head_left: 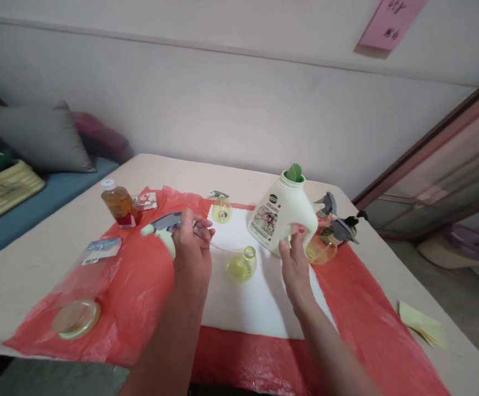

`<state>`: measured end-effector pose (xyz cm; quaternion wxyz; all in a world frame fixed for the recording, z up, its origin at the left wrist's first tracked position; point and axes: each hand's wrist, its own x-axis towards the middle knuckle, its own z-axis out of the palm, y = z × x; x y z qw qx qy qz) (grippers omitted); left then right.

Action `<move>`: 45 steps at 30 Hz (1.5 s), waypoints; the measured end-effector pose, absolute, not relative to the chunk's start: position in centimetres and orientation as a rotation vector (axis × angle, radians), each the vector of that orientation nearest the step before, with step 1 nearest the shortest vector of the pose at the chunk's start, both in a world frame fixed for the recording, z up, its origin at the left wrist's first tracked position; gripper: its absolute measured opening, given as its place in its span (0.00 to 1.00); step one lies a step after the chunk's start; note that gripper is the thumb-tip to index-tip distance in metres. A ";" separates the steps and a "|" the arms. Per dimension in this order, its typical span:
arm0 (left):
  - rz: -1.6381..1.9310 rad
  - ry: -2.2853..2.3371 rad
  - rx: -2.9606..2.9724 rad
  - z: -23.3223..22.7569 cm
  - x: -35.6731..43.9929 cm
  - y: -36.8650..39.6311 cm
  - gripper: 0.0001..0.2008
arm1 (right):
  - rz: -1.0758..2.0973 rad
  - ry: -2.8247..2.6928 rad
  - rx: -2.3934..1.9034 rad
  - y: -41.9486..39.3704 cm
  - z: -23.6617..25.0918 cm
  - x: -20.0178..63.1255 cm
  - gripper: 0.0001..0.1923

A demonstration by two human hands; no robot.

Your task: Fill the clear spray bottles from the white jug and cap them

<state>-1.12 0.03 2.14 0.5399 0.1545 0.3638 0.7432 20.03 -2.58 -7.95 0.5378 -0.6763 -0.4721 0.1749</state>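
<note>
My left hand (193, 242) is closed round a trigger sprayer head (167, 221), grey and pale green, held above the red sheet. Its thin tube (223, 250) slants down to the right, toward the mouth of a small yellow-green bottle (241, 266) without a top. That bottle stands on a white cloth (248, 311). My right hand (295, 269) is open, fingers pointing forward, beside the handle of a large cream jug (278, 212). A green scoop-like piece (294, 172) sticks out of the jug's mouth. Whether my fingertips touch the handle, I cannot tell.
Red plastic sheeting (136, 297) covers part of the table (12, 286). On the left are an amber bottle (119, 204) and a round clear dish (76, 319). Spray bottles stand behind (222, 210) and right of the jug (322, 248). Yellow papers (421, 323) lie far right.
</note>
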 end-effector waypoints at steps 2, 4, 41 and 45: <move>1.861 0.857 0.399 2.2 -0.8 0.1 0.16 | 0.593 -1.121 -1.574 -5.1 -8.5 19.4 0.38; 1.916 0.877 0.469 2.0 -0.4 0.1 0.16 | 0.742 -1.205 -1.517 -6.6 -9.3 18.6 0.42; 1.291 0.959 0.878 -0.7 4.0 -1.9 0.21 | 0.289 -1.662 -1.395 -7.4 -5.6 16.3 0.37; 1.228 0.909 0.808 -0.8 4.3 -1.6 0.21 | 0.345 -1.672 -1.368 -7.7 -5.3 16.9 0.40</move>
